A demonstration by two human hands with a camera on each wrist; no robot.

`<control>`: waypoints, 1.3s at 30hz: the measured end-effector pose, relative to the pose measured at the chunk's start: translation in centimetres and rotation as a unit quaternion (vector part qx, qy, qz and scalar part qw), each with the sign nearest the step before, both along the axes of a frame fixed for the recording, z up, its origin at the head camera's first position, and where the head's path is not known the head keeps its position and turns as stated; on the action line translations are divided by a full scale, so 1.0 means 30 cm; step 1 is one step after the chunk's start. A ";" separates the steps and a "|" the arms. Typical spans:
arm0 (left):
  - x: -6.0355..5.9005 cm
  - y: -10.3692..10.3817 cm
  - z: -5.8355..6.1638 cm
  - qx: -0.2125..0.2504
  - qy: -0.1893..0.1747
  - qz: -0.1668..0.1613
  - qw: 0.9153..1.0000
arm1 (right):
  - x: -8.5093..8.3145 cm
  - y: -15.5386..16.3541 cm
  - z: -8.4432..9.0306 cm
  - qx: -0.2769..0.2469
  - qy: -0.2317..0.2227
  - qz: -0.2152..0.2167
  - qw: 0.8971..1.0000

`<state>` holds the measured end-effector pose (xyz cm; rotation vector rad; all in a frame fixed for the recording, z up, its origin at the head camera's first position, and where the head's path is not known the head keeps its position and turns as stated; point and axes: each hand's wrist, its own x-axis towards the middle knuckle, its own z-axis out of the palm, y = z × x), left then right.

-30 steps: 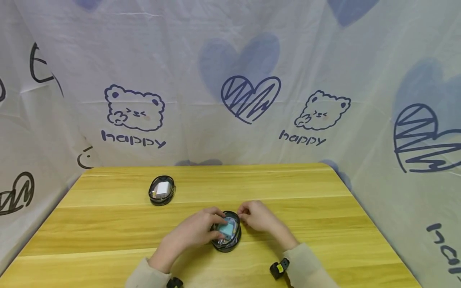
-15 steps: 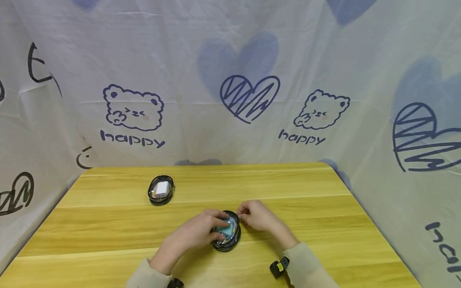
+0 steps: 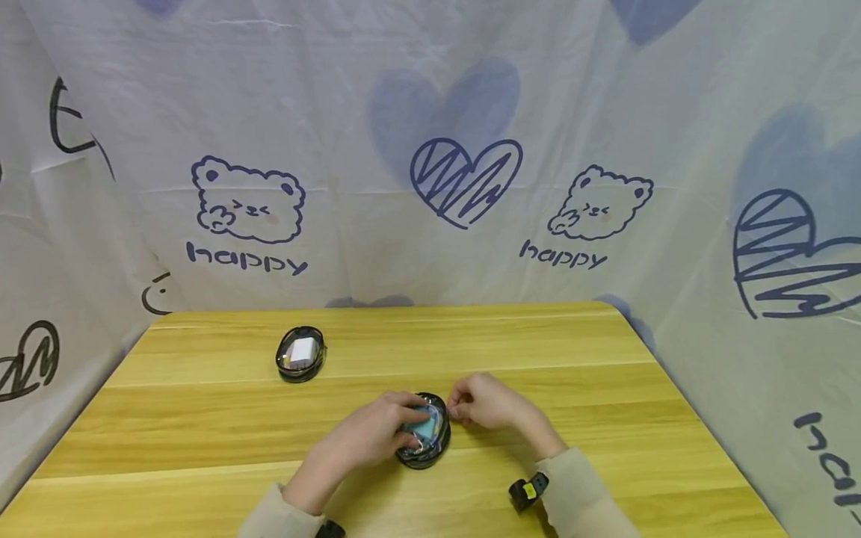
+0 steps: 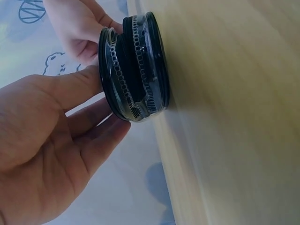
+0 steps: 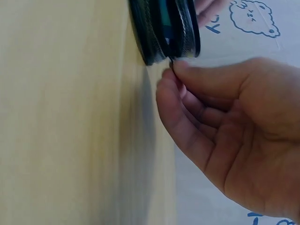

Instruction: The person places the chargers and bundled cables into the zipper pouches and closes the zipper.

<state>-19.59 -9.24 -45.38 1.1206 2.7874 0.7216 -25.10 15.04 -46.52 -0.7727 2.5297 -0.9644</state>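
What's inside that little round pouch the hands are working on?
Through the clear top of the round pouch a light blue block shows, with something shiny beneath it. The left hand covers part of the top, so the rest of the contents cannot be seen.

Makeshift recording booth: cartoon-printed sheets (image 3: 430, 149), wooden table (image 3: 202, 418).

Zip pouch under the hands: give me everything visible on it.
The zip pouch is small, oval and black-rimmed, with a clear top that looks like soft plastic; a light-blue item shows inside. A zipper runs round its side wall, partly open in the left wrist view. It lies flat on the wooden table, near the front edge. The left hand holds its top and side; the right hand pinches a small dark part, seemingly the zipper pull, at its right edge.
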 end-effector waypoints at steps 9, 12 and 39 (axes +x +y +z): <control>-0.012 -0.009 -0.003 0.014 -0.008 -0.012 1.000 | 0.000 0.004 -0.002 -0.007 -0.022 -0.002 1.000; -0.012 -0.010 -0.003 0.014 -0.020 -0.004 1.000 | 0.002 -0.001 -0.007 -0.005 -0.011 -0.015 1.000; -0.029 -0.018 -0.012 0.018 -0.009 -0.008 1.000 | 0.003 -0.035 -0.019 -0.010 0.023 -0.047 0.999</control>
